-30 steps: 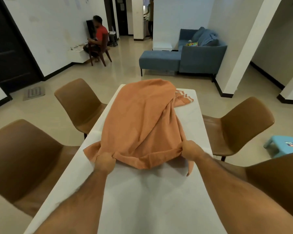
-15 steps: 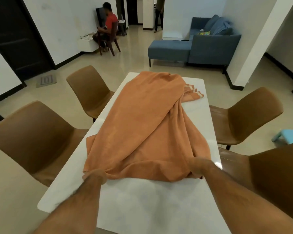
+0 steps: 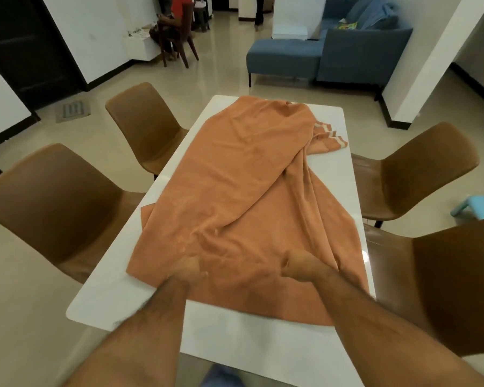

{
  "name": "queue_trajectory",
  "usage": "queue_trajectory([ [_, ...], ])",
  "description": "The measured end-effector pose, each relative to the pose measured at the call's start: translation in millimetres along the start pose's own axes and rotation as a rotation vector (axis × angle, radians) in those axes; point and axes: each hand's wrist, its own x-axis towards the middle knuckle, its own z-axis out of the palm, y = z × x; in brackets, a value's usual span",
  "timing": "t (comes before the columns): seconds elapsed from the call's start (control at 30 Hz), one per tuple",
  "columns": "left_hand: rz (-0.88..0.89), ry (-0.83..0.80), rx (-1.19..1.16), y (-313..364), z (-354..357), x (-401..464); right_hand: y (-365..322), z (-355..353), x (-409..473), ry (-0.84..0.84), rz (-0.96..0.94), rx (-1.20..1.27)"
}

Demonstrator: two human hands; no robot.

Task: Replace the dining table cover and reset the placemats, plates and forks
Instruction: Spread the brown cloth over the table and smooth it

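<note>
Even, moderately bright indoor light, soft shadows under the chairs [image 3: 53, 202], glare patch on the white table [image 3: 365, 254] near its right edge, glossy floor [image 3: 224, 71] reflections, motion blur on both forearms, wide-angle bending at frame edges

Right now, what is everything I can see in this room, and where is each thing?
Orange cloth table cover: one, orange with a striped end, lying bunched along the white table.
White rectangular dining table: one, white, centre.
Brown moulded chairs: four, brown, two on each side of the table.
Blue fabric sofa: one, blue, far right.
Light blue plastic stool: one, right edge, on the floor.
Seated person in a red top: one, far left, on a wooden chair.
Left hand: on the cover's near part; its fingers are blurred.
Right hand: on the cover's near part, also blurred.
</note>
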Motion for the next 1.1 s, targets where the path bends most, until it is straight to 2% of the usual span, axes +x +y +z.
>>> queue_trajectory([
  [0.1,0.028,-0.147,0.127,5,17,-3,-12,32,7,-0.045,0.004,0.069],
  [0.17,0.055,-0.147,0.208,4,23,-5,-15,51,17,-0.036,0.000,0.036],
  [0.2,0.088,-0.103,0.173,2,22,-4,-19,56,20,-0.023,0.003,0.006],
  [0.27,0.112,-0.092,-0.049,-1,11,-5,-31,58,28,0.023,0.009,-0.026],
  [0.33,0.061,-0.111,-0.324,-16,-4,-2,-55,54,40,0.058,0.012,-0.016],
  [0.4,-0.055,0.016,-0.558,-39,-17,6,-79,50,53,0.085,-0.012,-0.037],
  [0.5,-0.283,0.303,-0.511,-81,-42,31,-120,57,74,0.030,-0.058,-0.040],
  [0.6,-0.392,0.407,-0.478,-107,-69,64,-147,71,85,0.003,-0.046,-0.060],
  [0.7,-0.408,0.367,-0.464,-121,-83,96,-158,81,97,0.040,0.006,-0.105],
  [0.87,-0.415,0.294,-0.435,-139,-77,129,-169,75,108,-0.012,0.078,-0.096],
  [0.97,-0.345,0.307,-0.492,-147,-81,129,-178,68,113,-0.064,0.114,-0.111],
  [1.1,-0.247,0.246,-0.379,-157,-88,130,-188,58,124,-0.190,0.151,-0.146],
])
